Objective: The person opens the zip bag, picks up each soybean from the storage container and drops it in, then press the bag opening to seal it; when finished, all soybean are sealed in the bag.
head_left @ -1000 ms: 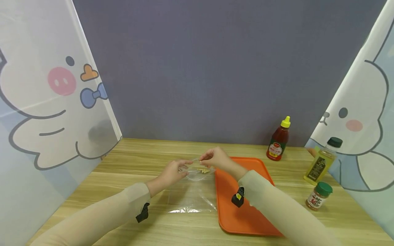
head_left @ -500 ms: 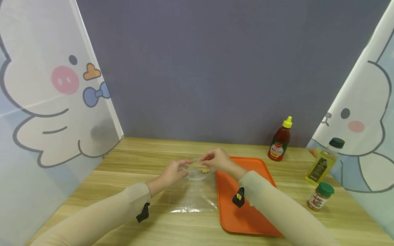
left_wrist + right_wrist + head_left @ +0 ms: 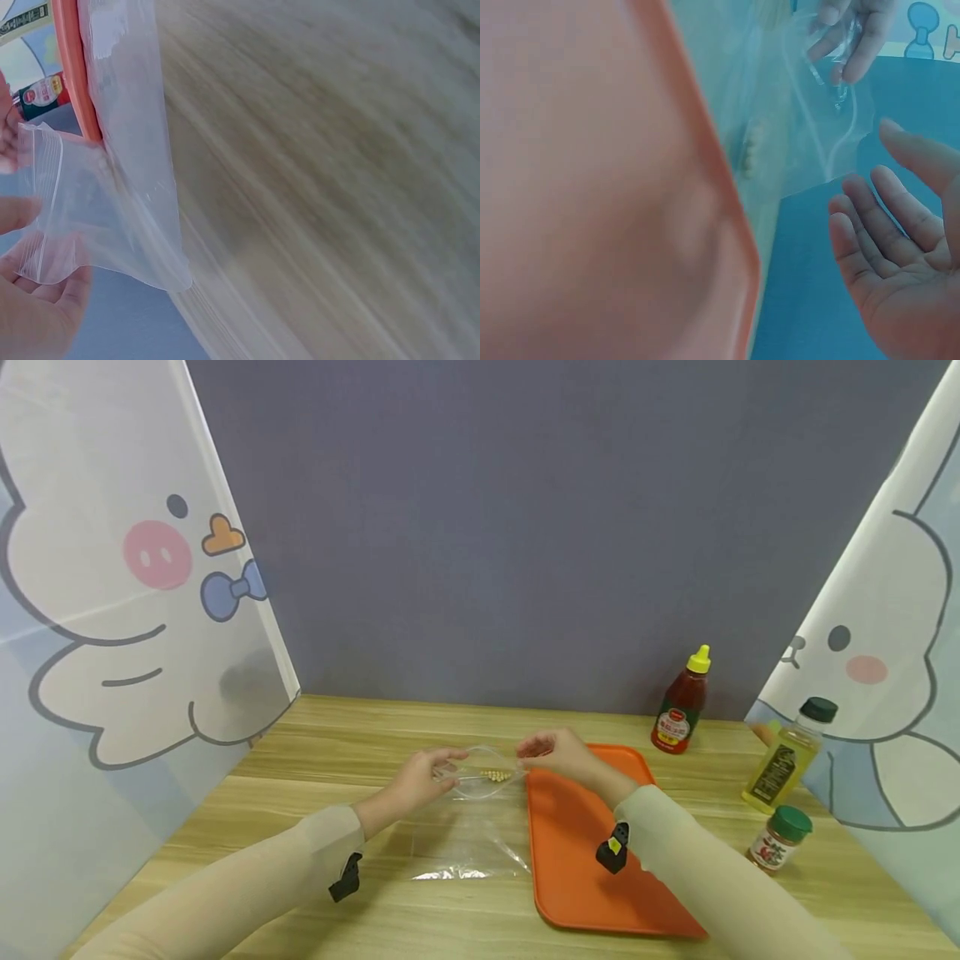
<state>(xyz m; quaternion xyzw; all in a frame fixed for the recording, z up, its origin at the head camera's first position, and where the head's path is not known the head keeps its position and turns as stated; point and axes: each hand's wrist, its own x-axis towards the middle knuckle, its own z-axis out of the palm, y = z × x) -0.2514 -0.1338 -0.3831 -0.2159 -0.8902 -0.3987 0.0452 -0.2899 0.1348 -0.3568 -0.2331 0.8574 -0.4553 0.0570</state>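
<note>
My left hand (image 3: 420,782) grips a clear zip-lock bag (image 3: 468,843) by one side of its mouth. In the left wrist view, the thumb lies on the near side of the zip strip (image 3: 46,180), with the fingers showing through the plastic. The bag's mouth stands gaping, and its lower part spreads toward the table's front. Near the mouth shows a small cluster of round yellowish pieces (image 3: 496,776), seen through the plastic in the right wrist view. My right hand (image 3: 564,755) is beside the bag's right corner, thumb and fingers apart, holding nothing.
An orange tray (image 3: 577,877) lies right of the bag, under the right forearm. Farther right stand a red sauce bottle (image 3: 678,710), an oil bottle (image 3: 783,760) and a green-capped spice jar (image 3: 780,839). A grey panel (image 3: 480,543) closes off the back.
My right hand has moved right, away from the bag's mouth, its fingers spreading. The mouth and yellowish pieces are less covered. My left hand keeps its grip in nearly the same place.
</note>
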